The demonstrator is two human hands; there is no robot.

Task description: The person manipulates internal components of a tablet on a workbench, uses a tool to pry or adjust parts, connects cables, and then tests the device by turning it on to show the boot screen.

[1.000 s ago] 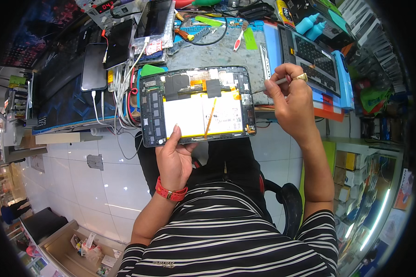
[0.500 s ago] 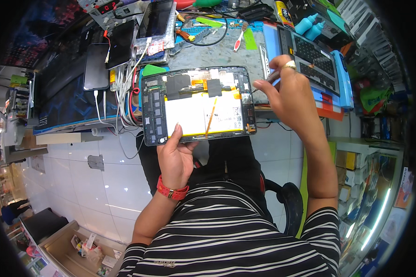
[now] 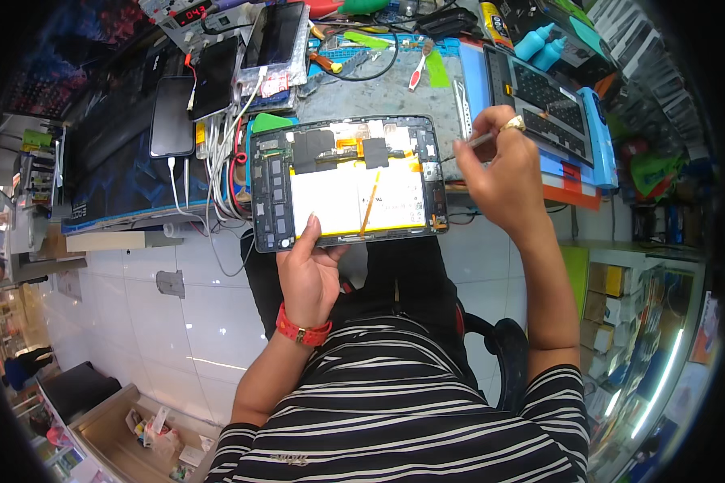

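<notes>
An opened tablet (image 3: pixel 322 197) with its back off lies tilted over my lap at the bench's front edge. Inside it show a large white battery, an orange flex cable (image 3: pixel 371 201) and black tape patches. My left hand (image 3: pixel 308 272) grips the tablet's near edge, thumb on top by the battery, other fingers underneath. At the tablet's right side, my right hand (image 3: pixel 503 165) pinches a thin screwdriver (image 3: pixel 482 140), its fingers closed round the handle. The fine tip points at the tablet's right edge; whether it touches, I cannot make out.
Phones (image 3: pixel 171 117) with white cables (image 3: pixel 217 161) lie on the bench at left. Behind the tablet is a grey work mat (image 3: pixel 354 101) with a toothbrush (image 3: pixel 420 66) on it. At right stand a keyboard part (image 3: pixel 544 109) and blue bottles (image 3: pixel 533 42). Below is a tiled floor.
My right hand has shifted slightly, and the screwdriver lies flatter and more in line with the tablet's edge. My left hand still holds the tablet in nearly the same place.
</notes>
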